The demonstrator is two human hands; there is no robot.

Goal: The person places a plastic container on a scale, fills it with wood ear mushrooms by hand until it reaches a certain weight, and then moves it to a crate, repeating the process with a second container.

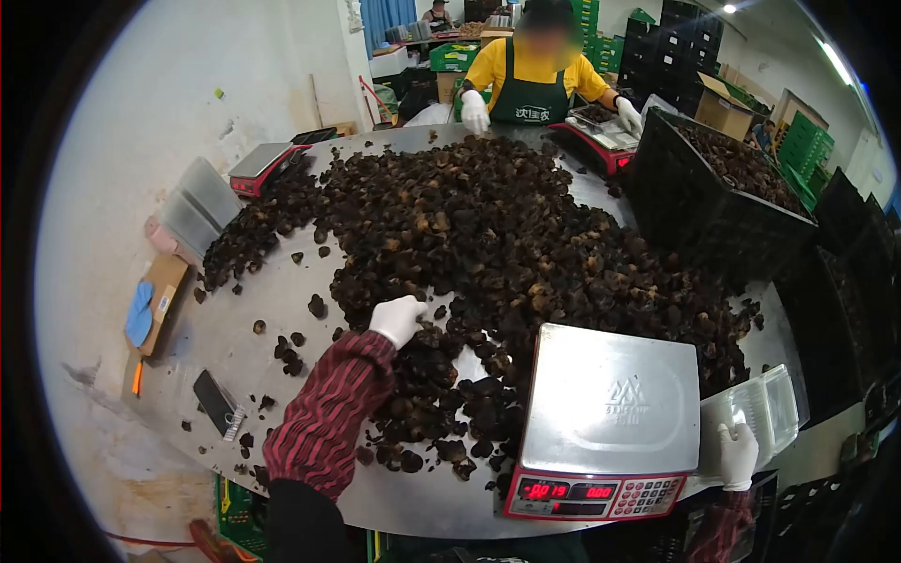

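Note:
My left hand (pixel 399 321), in a white glove, is at the near edge of a big heap of dark brown mushrooms (pixel 450 225), touching them. Its fingers are curled closed, and whatever is in them is hidden. At the lower right, my white-gloved right hand (pixel 739 455) grips the side of clear plastic containers (pixel 781 403), which are nested together. Between my hands stands a red scale (pixel 610 403) with a bare silver plate and lit red digits. Loose mushrooms (pixel 413 375) lie on the metal table (pixel 282 310) below my left hand.
Across the table a person in a yellow shirt and green apron (pixel 530 84) has gloved hands near another scale (pixel 601 141). A third scale (pixel 267 167), plastic lids (pixel 202 202) and a phone (pixel 218 403) are on the left. A black crate (pixel 713 197) of mushrooms stands at the right.

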